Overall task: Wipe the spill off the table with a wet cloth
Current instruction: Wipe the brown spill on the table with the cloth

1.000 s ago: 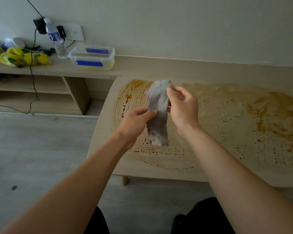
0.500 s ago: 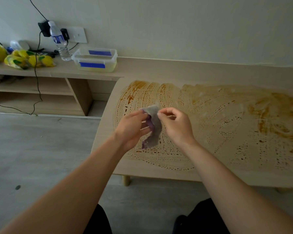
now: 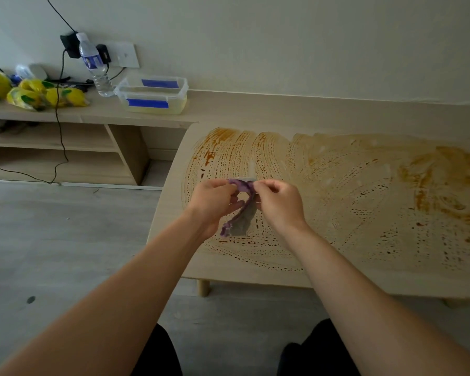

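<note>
Over the bench, near its left end: cloth pinched at its top edge by left hand and right hand, each grip clamped on it, rest hanging clear of the surface. Spill smeared in arcs across nearly the whole top, thickest far right. Probably early: almost all wiping left.

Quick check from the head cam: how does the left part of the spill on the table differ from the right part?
The left part of the spill is thin, streaky arcs and dotted lines with pale wood showing between; the right part of the spill is a denser, darker orange-brown swirl. The left part lies just beyond both hands, the left hand and right hand, which hold the cloth above the table; the right part lies off to their side. Both look smeared, not yet cleaned off.
</note>
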A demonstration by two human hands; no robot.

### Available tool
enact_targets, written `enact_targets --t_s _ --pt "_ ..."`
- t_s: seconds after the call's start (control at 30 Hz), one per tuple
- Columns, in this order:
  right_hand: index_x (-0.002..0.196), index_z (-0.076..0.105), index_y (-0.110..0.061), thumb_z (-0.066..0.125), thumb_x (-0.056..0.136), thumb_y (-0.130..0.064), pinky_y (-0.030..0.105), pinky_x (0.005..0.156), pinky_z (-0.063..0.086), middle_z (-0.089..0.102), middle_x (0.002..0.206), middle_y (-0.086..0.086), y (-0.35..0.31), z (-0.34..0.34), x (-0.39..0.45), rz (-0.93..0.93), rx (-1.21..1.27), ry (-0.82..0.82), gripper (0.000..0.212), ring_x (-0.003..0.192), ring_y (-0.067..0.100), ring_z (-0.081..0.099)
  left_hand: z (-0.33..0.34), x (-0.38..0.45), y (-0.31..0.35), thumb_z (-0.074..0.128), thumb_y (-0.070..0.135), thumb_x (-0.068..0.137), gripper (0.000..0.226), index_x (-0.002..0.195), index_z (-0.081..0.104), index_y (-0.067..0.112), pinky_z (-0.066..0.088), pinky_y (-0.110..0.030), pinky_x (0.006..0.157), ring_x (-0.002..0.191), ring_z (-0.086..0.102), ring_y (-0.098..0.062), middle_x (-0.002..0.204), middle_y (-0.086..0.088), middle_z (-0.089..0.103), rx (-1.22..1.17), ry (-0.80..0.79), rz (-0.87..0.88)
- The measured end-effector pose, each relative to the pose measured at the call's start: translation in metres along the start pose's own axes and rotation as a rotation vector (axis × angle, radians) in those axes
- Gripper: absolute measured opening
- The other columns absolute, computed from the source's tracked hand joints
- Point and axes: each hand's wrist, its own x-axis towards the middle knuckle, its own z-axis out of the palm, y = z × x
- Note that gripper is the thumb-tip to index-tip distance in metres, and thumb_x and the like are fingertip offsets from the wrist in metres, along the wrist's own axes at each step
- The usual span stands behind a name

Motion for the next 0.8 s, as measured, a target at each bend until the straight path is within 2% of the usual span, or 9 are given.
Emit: enact_targets --t_s 0.07,0.17,0.23,0.3,0.37,0.47,0.53,0.63,0.8 --pt "0.090 0.074 -0.015 0.057 0.103 -0.019 0.033 0.080 0.061 0.076 0.094 0.008 -0.001 -0.003 0.003 0.156 0.192 0.041 0.021 0.090 0.019 0.070 -0.004 0.001 -0.001 0.052 0.008 0.104 0.028 0.106 0.079 0.013 0.059 -0.038 0.096 0.111 0.065 -0.026 0.120 -0.007 0.070 0.039 0.036 -0.002" --pt "0.098 0.070 -0.007 0.053 0.103 -0.011 0.026 0.072 0.055 0.072 0.094 0.009 -0.003 -0.013 0.011 0.326 0.404 0.156 0.018 0.083 0.018 0.067 -0.014 0.001 -0.002 0.043 0.008 0.106 0.030 0.117 0.071 0.011 0.055 -0.038 0.103 0.111 0.062 -0.022 0.121 -0.007 0.065 -0.066 0.135 -0.044" --pt "0.110 0.068 -0.009 0.053 0.103 -0.010 0.028 0.079 0.052 0.068 0.101 0.007 -0.003 -0.017 0.014 0.349 0.404 0.203 0.016 0.086 0.018 0.063 -0.018 0.003 -0.001 0.037 0.004 0.107 0.026 0.115 0.061 0.011 0.056 -0.038 0.101 0.108 0.067 -0.023 0.112 -0.009 0.068 -0.133 0.179 -0.072" --pt "0.127 0.062 -0.017 0.051 0.103 -0.007 0.034 0.097 0.051 0.064 0.122 0.006 -0.001 -0.016 0.014 0.286 0.336 0.200 0.028 0.107 0.019 0.062 -0.016 0.004 0.001 0.038 0.001 0.106 0.027 0.123 0.060 0.003 0.058 -0.041 0.097 0.104 0.068 -0.025 0.112 -0.010 0.067 -0.090 0.193 -0.038" --pt "0.130 0.063 -0.023 0.048 0.102 -0.006 0.044 0.110 0.048 0.061 0.136 0.003 -0.001 -0.014 0.011 0.201 0.268 0.173 0.036 0.125 0.022 0.059 -0.015 0.003 0.003 0.042 0.005 0.106 0.027 0.126 0.059 0.001 0.060 -0.041 0.091 0.104 0.066 -0.025 0.114 -0.010 0.066 -0.069 0.225 -0.016" --pt "0.121 0.072 -0.023 0.061 0.101 -0.016 0.038 0.106 0.051 0.067 0.118 -0.011 -0.001 -0.015 0.008 0.095 0.204 0.122 0.024 0.119 0.015 0.062 -0.016 0.001 0.004 0.053 0.006 0.101 0.018 0.115 0.063 0.001 0.058 -0.037 0.090 0.109 0.066 -0.029 0.106 -0.010 0.067 0.049 0.193 0.021" --pt "0.124 0.072 -0.024 0.064 0.099 -0.014 0.030 0.103 0.051 0.066 0.112 -0.017 0.000 -0.018 0.007 0.029 0.094 0.094 0.028 0.117 0.011 0.063 -0.022 0.002 0.001 0.060 -0.001 0.097 0.037 0.132 0.052 0.007 0.056 -0.034 0.092 0.107 0.065 -0.023 0.107 -0.003 0.063 0.112 0.176 0.064" --pt "0.132 0.068 -0.025 0.062 0.102 -0.014 0.032 0.105 0.052 0.069 0.127 -0.010 0.004 -0.022 0.006 -0.156 -0.222 0.102 0.033 0.117 0.010 0.064 -0.033 0.002 -0.002 0.059 0.004 0.100 0.037 0.131 0.053 0.023 0.053 -0.015 0.065 0.095 0.064 -0.007 0.111 0.005 0.064 0.358 0.190 0.228" --pt "0.141 0.062 -0.018 0.064 0.101 -0.013 0.031 0.089 0.061 0.071 0.129 0.000 0.011 -0.023 0.005 -0.434 -0.524 0.108 0.040 0.106 0.016 0.072 -0.047 0.008 -0.008 0.066 0.004 0.095 0.035 0.124 0.060 0.020 0.049 -0.017 0.075 0.098 0.058 -0.004 0.107 0.012 0.058 0.611 0.109 0.313"
